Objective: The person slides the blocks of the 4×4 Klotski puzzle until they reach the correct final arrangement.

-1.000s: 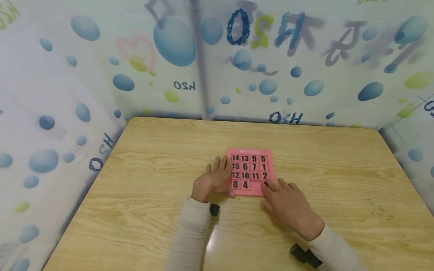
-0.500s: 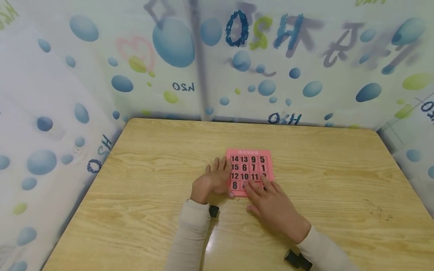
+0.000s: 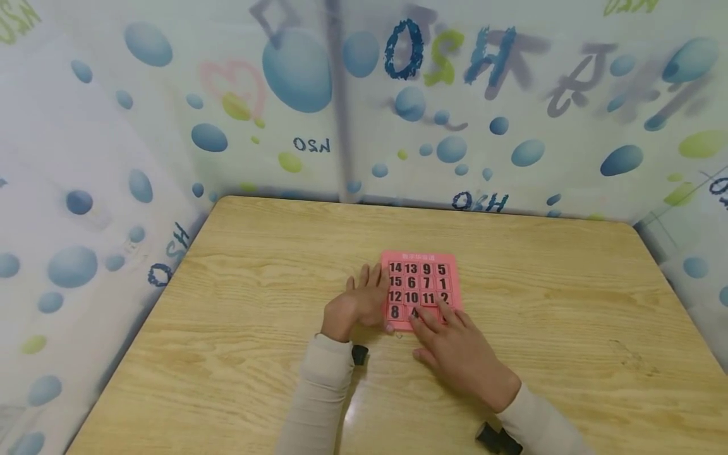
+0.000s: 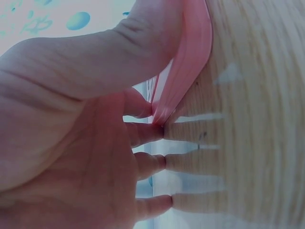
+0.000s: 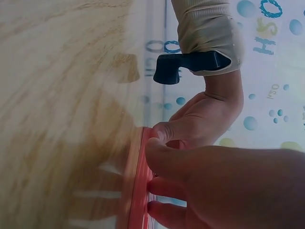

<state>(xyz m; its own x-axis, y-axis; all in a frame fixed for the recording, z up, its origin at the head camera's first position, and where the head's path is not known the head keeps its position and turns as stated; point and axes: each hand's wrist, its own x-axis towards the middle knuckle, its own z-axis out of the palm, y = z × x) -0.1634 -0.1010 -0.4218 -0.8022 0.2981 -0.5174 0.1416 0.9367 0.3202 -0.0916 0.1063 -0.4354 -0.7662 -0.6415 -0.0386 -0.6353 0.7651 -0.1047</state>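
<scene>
A pink number sliding puzzle (image 3: 459, 284) lies flat on the wooden table, its black-numbered tiles facing up. My left hand (image 3: 359, 306) rests along its left edge, fingers extended and thumb at the near left corner. In the left wrist view, fingertips (image 4: 159, 162) touch the tabletop beside the pink frame (image 4: 193, 52). My right hand (image 3: 463, 354) reaches over the near right part, and a fingertip touches the tile marked 4 (image 3: 414, 313). Another finger lies by the tile marked 2 (image 3: 444, 297). Right fingers partly cover the bottom row. Both hands meet the frame's side (image 5: 138, 186) in the right wrist view.
The light wooden table (image 3: 273, 253) extends around the puzzle. A patterned wall covering (image 3: 364, 126) stands behind it and at both sides. Black camera mounts (image 3: 359, 355) are strapped at both wrists.
My right hand has moved left from the bottom right tile to the tile marked 4, which now sits slightly further right in its row. My left hand keeps its place.
</scene>
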